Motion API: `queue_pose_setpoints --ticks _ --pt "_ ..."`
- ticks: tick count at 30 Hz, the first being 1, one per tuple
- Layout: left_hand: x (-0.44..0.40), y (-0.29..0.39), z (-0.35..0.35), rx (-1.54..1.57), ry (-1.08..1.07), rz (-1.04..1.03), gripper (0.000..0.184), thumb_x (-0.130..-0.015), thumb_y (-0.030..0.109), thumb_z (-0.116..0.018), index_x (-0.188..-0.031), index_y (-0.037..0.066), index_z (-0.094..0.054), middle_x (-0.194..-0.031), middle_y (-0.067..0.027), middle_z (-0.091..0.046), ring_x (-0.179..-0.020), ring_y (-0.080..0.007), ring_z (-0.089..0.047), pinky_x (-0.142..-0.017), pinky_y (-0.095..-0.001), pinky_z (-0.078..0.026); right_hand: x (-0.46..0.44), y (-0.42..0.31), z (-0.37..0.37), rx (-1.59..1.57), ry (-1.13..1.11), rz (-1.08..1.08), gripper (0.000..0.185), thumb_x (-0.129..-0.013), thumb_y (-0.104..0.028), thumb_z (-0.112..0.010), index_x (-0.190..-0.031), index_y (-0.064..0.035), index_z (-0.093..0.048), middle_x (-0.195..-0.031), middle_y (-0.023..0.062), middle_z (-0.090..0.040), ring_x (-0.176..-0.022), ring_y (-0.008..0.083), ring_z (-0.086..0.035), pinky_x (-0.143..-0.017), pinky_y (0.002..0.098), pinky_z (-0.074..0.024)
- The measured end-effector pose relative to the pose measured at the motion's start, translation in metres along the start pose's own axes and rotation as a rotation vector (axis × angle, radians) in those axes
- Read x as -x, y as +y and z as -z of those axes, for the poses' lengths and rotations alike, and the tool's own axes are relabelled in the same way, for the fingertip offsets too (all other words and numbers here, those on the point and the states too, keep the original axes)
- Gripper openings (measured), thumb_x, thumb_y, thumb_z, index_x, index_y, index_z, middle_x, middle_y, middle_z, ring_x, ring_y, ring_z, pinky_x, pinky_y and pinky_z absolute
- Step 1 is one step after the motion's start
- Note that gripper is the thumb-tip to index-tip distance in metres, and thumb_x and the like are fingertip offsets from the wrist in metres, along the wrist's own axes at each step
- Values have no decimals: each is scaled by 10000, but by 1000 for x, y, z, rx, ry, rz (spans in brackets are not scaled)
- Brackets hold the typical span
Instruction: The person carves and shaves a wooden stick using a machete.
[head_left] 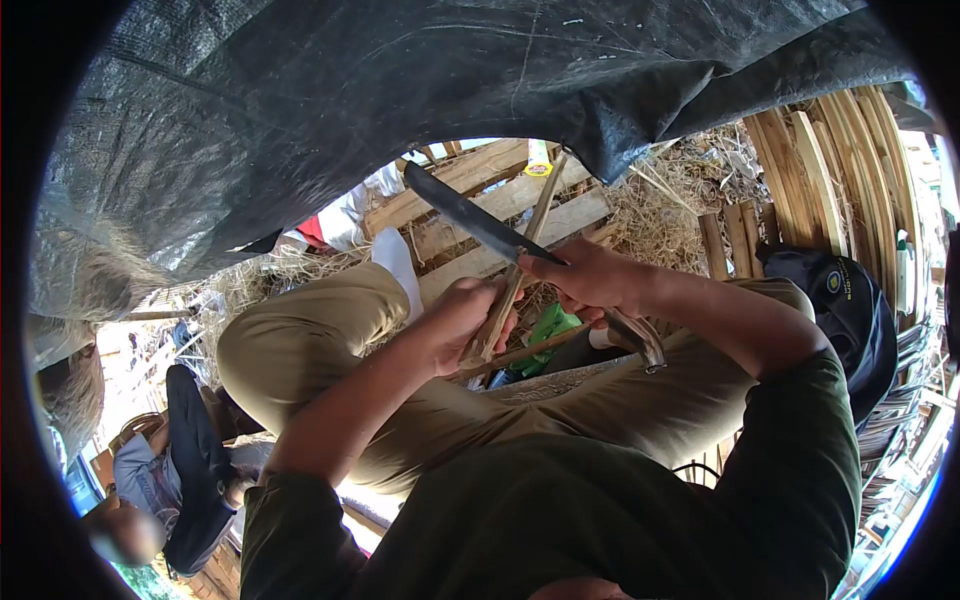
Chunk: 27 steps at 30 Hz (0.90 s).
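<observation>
My left hand [468,318] is closed around a thin strip of split wood or bamboo [541,215], which slants up and away from me. In my right hand [588,275] is a machete [465,213], gripped near where the handle meets the blade. Its dark blade points up and to the left and crosses the strip just above my left hand. The handle's end [650,350] sticks out below my right hand. Both hands are in front of my lap, between my bent knees. Some fingers of each hand are hidden behind what they hold.
A dark tarp [330,90] hangs low overhead. Wooden slats [470,185] and straw [660,220] cover the ground ahead. Planks [800,170] stand at the right, beside a black bag [835,310]. A green wrapper [550,330] lies below my hands. Another person [185,470] sits at the lower left.
</observation>
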<state>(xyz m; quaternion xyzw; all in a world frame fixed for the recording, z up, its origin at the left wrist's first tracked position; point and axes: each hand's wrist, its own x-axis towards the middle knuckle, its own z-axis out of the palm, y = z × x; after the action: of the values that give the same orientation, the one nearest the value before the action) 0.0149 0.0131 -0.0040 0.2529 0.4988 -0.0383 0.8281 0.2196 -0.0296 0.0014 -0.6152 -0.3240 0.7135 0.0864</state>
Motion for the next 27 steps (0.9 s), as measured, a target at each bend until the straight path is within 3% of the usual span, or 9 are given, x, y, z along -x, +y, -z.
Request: queue_pose_setpoints --ticks 3,12,15,25,27 --pt "3 3 0 16 -12 -4 262 -1021 320 -463 -1022 73 -549 -605 -4 -550 -431 -78 -520 -338 -230 -407 10 -8 -4 -68 -33 -23 502 -968 -554 -513 -957 -52 -524 -552 -10 -396 -375 80 -355 -358 287 -319" --pt "4 6 -1 -4 -21 -35 228 -997 290 -505 -965 74 -567 -619 -14 -559 -439 -72 -533 -349 -221 -436 27 -9 -11 -214 -138 15 476 -981 -528 -509 -993 -53 -518 -543 -20 -385 -362 55 -343 -341 245 -306" --pt "2 7 0 -23 -22 -55 223 -993 278 -499 -961 68 -566 -628 -31 -566 -435 -82 -535 -350 -224 -440 31 -8 -9 -196 -140 28 577 -985 -529 -492 -1204 -3 -584 -544 13 -404 -378 97 -393 -351 287 -364" --pt "0 12 -6 -12 -10 -58 235 -995 238 -460 -958 25 -553 -612 -75 -567 -398 -132 -532 -337 -251 -440 46 -5 -14 -243 -159 56 590 -974 -540 -509 -1089 33 -588 -498 -7 -398 -359 76 -385 -346 268 -348" --pt "-8 7 8 -67 -118 -80 271 -1013 280 -454 -1000 43 -584 -682 -58 -585 -514 -122 -561 -446 -267 -472 49 -5 -13 -232 -173 66 593 -969 -544 -516 -1070 35 -598 -495 -11 -408 -362 78 -407 -348 265 -350"
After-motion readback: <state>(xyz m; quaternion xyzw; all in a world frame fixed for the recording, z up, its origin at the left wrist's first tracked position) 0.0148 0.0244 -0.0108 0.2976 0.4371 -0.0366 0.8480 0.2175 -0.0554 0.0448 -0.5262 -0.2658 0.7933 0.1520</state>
